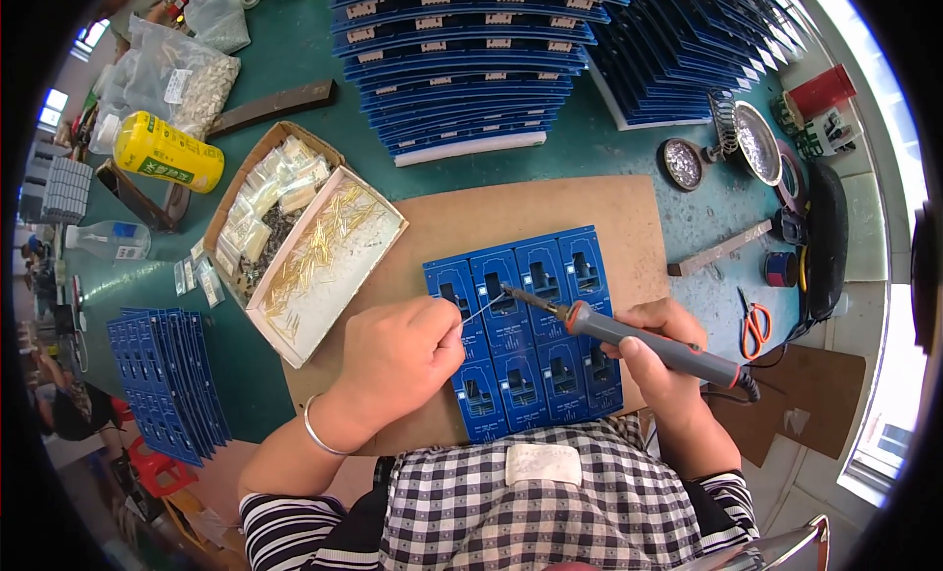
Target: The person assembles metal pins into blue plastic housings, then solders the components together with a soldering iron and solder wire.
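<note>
A blue circuit board panel (535,340), split into two rows of like sections, lies on a brown board (609,203) in front of me. My right hand (668,350) grips a grey and red soldering iron (648,347). The iron's tip touches or nearly touches the upper row, second section from the left. My left hand (408,360) is closed in a pinch on a thin solder wire (483,310), whose end meets the panel close to the iron's tip. The exact contact point is too small to make out.
Left of the panel sits a cardboard box (339,267) of gold pins and small packets. Tall stacks of blue boards (462,70) stand at the back; more boards (167,380) lean at left. A yellow bottle (169,151), orange-handled scissors (754,330) and a coiled iron stand (724,129) surround the workspace.
</note>
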`<action>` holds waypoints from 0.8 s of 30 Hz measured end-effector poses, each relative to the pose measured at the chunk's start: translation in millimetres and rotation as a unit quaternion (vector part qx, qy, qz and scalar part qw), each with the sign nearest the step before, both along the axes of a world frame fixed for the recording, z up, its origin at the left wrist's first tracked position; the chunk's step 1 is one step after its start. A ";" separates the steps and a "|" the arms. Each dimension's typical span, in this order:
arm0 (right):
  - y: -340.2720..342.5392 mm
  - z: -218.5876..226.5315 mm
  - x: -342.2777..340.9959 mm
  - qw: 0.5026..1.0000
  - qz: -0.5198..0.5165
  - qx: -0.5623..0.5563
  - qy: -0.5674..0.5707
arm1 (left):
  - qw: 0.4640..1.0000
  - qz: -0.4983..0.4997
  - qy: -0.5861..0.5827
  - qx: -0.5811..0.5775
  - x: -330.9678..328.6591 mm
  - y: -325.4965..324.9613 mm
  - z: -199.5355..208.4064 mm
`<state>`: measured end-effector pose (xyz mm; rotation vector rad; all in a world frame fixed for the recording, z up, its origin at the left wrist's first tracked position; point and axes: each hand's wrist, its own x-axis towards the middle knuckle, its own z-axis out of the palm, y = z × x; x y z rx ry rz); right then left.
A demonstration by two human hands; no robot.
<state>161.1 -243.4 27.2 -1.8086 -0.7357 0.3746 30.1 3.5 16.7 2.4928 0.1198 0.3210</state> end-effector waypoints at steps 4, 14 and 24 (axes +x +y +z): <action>-8.3 8.8 -0.7 0.992 -0.055 0.047 0.101 | 1.000 0.008 -0.025 0.001 4.1 1.7 4.2; -17.1 0.0 14.2 0.990 -0.078 0.057 0.102 | 0.999 -0.034 -0.028 0.013 29.4 -7.5 6.0; -17.3 -0.2 17.9 0.994 -0.065 0.043 0.076 | 0.999 -0.049 -0.007 0.013 36.5 -10.3 -0.4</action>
